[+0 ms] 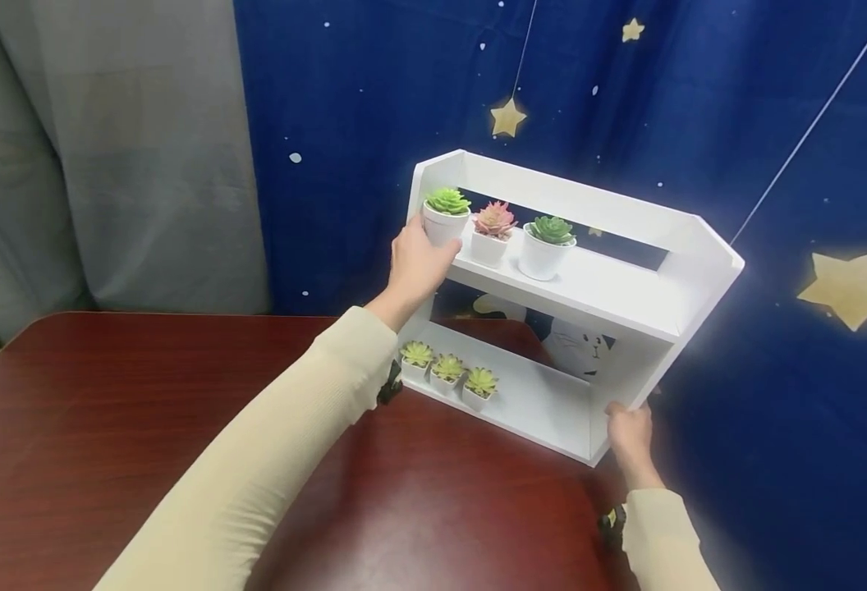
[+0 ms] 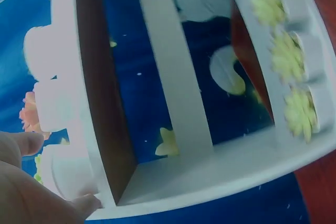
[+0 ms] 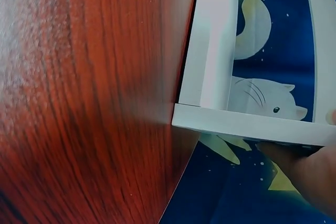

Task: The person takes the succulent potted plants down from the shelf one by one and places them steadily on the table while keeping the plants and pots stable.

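A white two-tier shelf point(image 1: 603, 287) stands near the table's far right corner. My left hand point(image 1: 420, 261) has its fingers and thumb round the white pot of a light green succulent point(image 1: 446, 215) at the upper tier's left end; the left wrist view shows the hand point(image 2: 37, 182) against that pot point(image 2: 65, 169). Beside it are a pink succulent point(image 1: 494, 222) and a dark green one point(image 1: 549, 238). Three small yellow-green succulents point(image 1: 447, 371) sit on the lower tier at left. My right hand point(image 1: 631, 431) grips the shelf's right side panel, low down; the right wrist view shows fingers point(image 3: 294, 163) at the panel.
The dark red wooden table point(image 1: 145, 427) spans the left and front. Behind the shelf hangs a blue curtain point(image 1: 374, 107) with stars and a printed white cat point(image 3: 270, 95). A grey curtain point(image 1: 160, 148) hangs at the back left. The table's right edge lies near the shelf.
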`<state>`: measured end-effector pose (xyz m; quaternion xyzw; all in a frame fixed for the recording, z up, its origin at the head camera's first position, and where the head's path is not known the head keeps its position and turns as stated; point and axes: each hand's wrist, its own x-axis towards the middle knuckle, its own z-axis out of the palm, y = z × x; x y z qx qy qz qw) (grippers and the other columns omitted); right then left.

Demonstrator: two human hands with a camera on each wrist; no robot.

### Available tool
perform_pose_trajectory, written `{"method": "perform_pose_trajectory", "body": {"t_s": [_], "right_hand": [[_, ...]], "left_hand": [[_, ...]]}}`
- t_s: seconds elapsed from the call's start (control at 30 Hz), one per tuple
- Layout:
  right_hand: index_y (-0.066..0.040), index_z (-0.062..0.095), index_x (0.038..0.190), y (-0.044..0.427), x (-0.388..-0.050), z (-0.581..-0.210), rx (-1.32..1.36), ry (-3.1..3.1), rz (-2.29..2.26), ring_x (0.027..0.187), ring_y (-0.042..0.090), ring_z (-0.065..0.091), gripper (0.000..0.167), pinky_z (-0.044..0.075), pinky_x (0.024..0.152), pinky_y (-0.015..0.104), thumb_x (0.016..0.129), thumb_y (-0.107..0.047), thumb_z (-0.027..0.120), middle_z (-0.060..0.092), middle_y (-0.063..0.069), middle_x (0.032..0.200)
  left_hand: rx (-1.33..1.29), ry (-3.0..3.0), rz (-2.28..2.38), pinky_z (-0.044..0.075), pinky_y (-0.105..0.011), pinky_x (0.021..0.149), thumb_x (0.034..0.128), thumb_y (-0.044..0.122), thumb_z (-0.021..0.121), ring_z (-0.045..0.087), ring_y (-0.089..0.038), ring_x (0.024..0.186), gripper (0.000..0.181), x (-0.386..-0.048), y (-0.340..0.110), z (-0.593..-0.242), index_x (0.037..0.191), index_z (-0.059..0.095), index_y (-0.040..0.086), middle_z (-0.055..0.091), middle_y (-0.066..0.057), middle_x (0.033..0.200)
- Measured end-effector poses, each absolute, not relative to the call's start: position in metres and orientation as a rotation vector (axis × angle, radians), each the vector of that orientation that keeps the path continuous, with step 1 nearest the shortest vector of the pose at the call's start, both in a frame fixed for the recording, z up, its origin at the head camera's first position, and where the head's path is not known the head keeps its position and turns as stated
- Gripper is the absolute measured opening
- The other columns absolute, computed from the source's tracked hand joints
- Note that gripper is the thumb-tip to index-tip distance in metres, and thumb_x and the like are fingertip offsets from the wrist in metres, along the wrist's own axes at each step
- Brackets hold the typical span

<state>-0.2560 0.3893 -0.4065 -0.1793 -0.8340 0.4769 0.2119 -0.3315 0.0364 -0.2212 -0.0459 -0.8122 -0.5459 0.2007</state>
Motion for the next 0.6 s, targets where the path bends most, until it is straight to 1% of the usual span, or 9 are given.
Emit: {"method": "perform_pose_trajectory", "body": {"t_s": [0.13,0.23,0.43,0.6], "right_hand": [[0.011,0.035,0.146,0.39,-0.255,-0.403,-0.505,-2.323,1.319,0.127,0.051,0.049,0.055,0.039,0.109,0.063,0.093,-0.005,0.042,0.049,0.038,0.138],[0.011,0.035,0.145,0.389,-0.255,-0.401,-0.514,-2.346,1.309,0.124,0.049,0.051,0.055,0.041,0.108,0.061,0.094,-0.008,0.042,0.05,0.038,0.136],[0.011,0.036,0.144,0.388,-0.255,-0.4,-0.502,-2.378,1.282,0.122,0.048,0.05,0.053,0.04,0.107,0.06,0.096,-0.011,0.042,0.051,0.038,0.134],[0.013,0.039,0.139,0.389,-0.254,-0.403,-0.515,-2.392,1.241,0.116,0.047,0.053,0.051,0.043,0.101,0.057,0.094,-0.012,0.042,0.054,0.038,0.128]], "left_hand": [[-0.051,-2.23,-1.605,0.042,-0.042,0.118,0.0927,0.029,0.071,0.052,-0.028,0.138,0.068,-0.335,0.044,-0.218,0.149,0.043,0.003,0.055,-0.016,0.147],[0.0,-2.191,-1.677,0.041,-0.042,0.118,0.0925,0.028,0.071,0.052,-0.029,0.138,0.068,-0.336,0.048,-0.216,0.148,0.042,0.002,0.054,-0.016,0.147],[0.099,-2.142,-1.759,0.041,-0.041,0.117,0.0922,0.024,0.07,0.052,-0.029,0.136,0.062,-0.337,0.052,-0.212,0.143,0.044,0.001,0.054,-0.017,0.142],[0.142,-2.133,-1.747,0.041,-0.042,0.117,0.0908,0.02,0.07,0.05,-0.031,0.136,0.061,-0.339,0.058,-0.211,0.142,0.044,0.0,0.053,-0.018,0.141]]}}
